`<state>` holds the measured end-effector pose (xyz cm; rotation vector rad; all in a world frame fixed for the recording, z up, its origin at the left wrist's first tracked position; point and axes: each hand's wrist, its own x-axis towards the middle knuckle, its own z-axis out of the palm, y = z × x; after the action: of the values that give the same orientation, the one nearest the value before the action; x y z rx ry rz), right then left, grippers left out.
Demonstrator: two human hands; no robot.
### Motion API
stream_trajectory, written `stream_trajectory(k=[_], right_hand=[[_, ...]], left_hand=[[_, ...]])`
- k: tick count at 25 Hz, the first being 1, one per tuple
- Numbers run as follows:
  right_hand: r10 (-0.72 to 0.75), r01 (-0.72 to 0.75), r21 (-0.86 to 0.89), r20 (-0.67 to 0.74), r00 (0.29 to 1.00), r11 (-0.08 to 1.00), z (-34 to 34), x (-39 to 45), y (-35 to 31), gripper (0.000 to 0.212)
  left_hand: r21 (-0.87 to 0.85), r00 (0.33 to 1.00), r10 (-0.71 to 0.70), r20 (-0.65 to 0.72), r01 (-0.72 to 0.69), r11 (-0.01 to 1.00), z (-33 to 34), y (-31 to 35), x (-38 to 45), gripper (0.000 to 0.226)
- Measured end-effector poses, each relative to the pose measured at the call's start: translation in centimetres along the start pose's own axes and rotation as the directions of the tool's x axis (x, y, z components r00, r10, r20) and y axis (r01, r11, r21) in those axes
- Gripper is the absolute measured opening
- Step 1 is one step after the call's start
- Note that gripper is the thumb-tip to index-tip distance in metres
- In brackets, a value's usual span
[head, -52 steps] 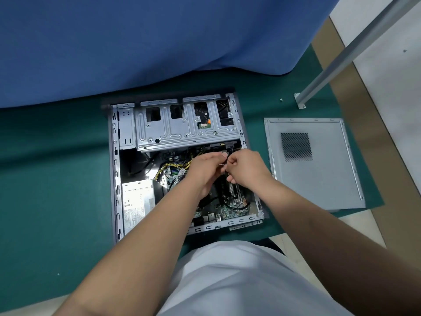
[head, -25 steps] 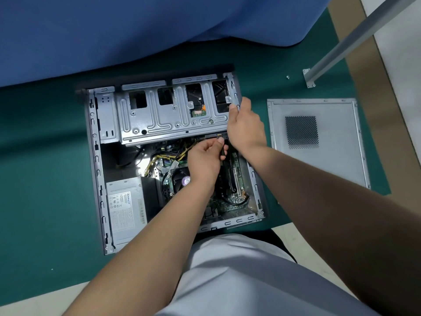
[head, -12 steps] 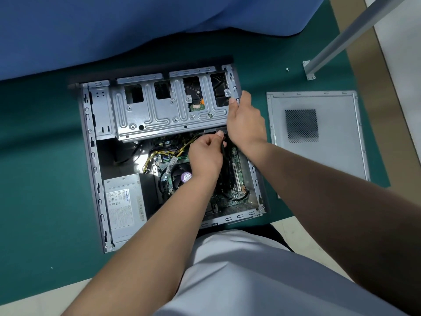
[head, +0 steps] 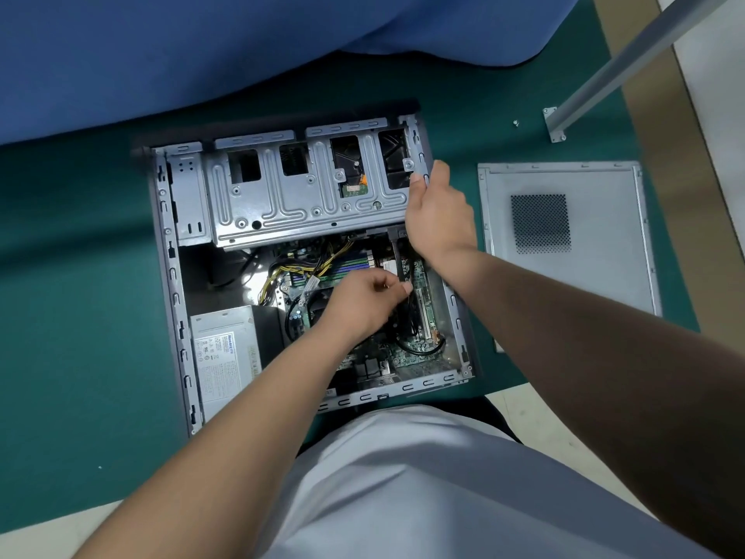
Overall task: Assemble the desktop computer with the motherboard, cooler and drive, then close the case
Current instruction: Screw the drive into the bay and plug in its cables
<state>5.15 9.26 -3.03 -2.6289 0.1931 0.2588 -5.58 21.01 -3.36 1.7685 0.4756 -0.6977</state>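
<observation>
The right hand (head: 437, 211) grips the right-hand edge of the open computer case (head: 171, 276), thumb on the inner side of the rail and fingers wrapped round its outer side, just beside the drive cage (head: 298, 195). The left hand (head: 365, 298) reaches into the case above the motherboard (head: 421, 312), its fingers curled and its fingertips pinching a black cable (head: 399, 256) that runs up toward the lower edge of the drive cage (what the cable joins at its upper end is hidden under the cage). The hand covers much of the cooler (head: 316, 306), of which only a dark corner shows by the wrist. Through an opening in the cage a hard drive (head: 350, 175) shows with its green circuit board. A bundle of yellow and black wires (head: 306, 262) lies to the left of the left hand, and beyond it, in the near left corner of the case, sits the grey power supply (head: 223, 357) with a white label. The case lies flat on its side on the green desk (head: 80, 316). To its right, apart from it, the grey side panel (head: 596, 276) lies flat, a perforated vent square in its upper half. A small screw (head: 515, 123) rests on the desk beyond the panel, near the foot of a slanting metal bar (head: 604, 74). Blue cloth (head: 201, 54) covers the far side.
</observation>
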Motion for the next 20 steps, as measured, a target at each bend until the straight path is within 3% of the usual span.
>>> stream_trajectory(k=[2,6,9,12,17,20], right_hand=[[0.0,0.0,0.001,-0.002,1.0,1.0,0.0,0.0,0.0,0.037],[0.003,-0.003,-0.007,0.007,1.0,1.0,-0.1,0.0,0.0,0.036],[0.0,0.0,-0.004,0.011,1.0,1.0,-0.2,0.0,-0.1,0.035],[0.002,-0.002,-0.006,0.013,1.0,1.0,-0.2,0.0,-0.1,0.036],[0.007,-0.007,-0.009,0.002,1.0,1.0,-0.1,0.0,-0.1,0.038],[0.007,-0.007,-0.016,-0.004,1.0,1.0,-0.1,0.1,-0.1,0.038]], left_hand=[[-0.012,0.996,-0.071,0.058,0.072,0.997,0.4,-0.6,-0.4,0.023],[-0.23,0.964,-0.208,0.168,0.243,0.942,0.9,-1.4,-1.1,0.009],[-0.311,0.958,-0.226,0.175,0.271,0.911,1.7,-1.9,-1.5,0.009],[-0.371,0.969,-0.22,0.112,0.246,0.895,2.6,-2.5,-1.7,0.012],[-0.235,0.969,-0.247,-0.002,0.239,0.942,3.6,-2.4,-1.1,0.014],[-0.246,0.966,-0.252,-0.05,0.233,0.941,3.8,-1.9,-0.9,0.018]])
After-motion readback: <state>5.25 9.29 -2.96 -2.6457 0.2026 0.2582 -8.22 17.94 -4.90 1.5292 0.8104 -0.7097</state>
